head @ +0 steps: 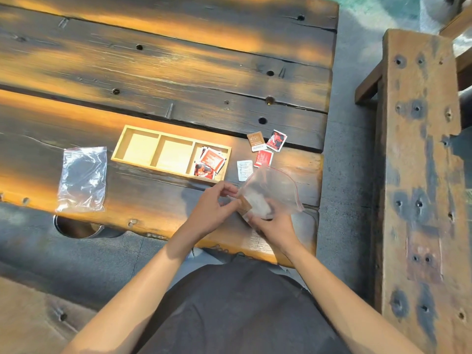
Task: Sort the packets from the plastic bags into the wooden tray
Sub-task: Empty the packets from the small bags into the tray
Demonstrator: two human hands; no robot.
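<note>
The right hand [274, 223] is cupping a clear bag [275, 190] from below, fingers closed around its near end where white and brown packets [256, 206] are showing through the plastic. The left hand [213, 208] is pinching the bag's left edge between thumb and fingertips, closed on the plastic beside the brown packet. The bag is being held just above the near right part of the counter [163, 72], its red-lined mouth pointing far and right.

Just beyond the bag, a white packet [244, 170] and a red packet [263, 158] are lying loose on the counter. Farther on, a brown packet [256, 141] and a red-and-black packet [276, 140] are lying side by side.

To the left of these, the tray [120, 146] is sitting flat with three compartments. Red packets [210, 163] are piled in the right compartment; the middle and left ones are showing bare wood.

Well to the left, a second bag [83, 178] is lying flat near the counter's near edge.
</note>
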